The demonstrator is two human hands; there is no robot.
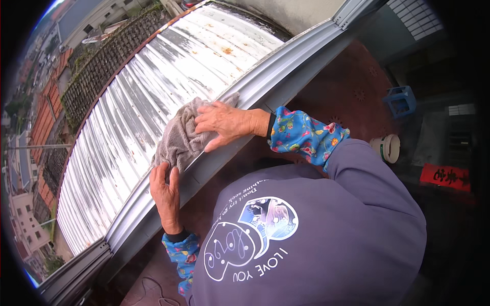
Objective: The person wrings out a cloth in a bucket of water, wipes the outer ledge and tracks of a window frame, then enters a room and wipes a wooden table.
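Observation:
A bunched grey-brown cloth lies over the metal window frame's sill track, its far side hanging towards the outside. My right hand rests palm down on the cloth's upper right part, fingers spread and thumb apart. At the cloth's lower left end is my left hand, its fingertips and thumb touching it, a fold showing between them; whether they grip it cannot be seen. Blue floral sleeve covers are on both forearms.
Outside, just beyond the frame, is a ribbed metal roof with rust spots; tiled roofs and buildings stand farther off. Indoors on the right are a blue plastic stool, a white bucket and a red paper with writing. A cable lies at the bottom left.

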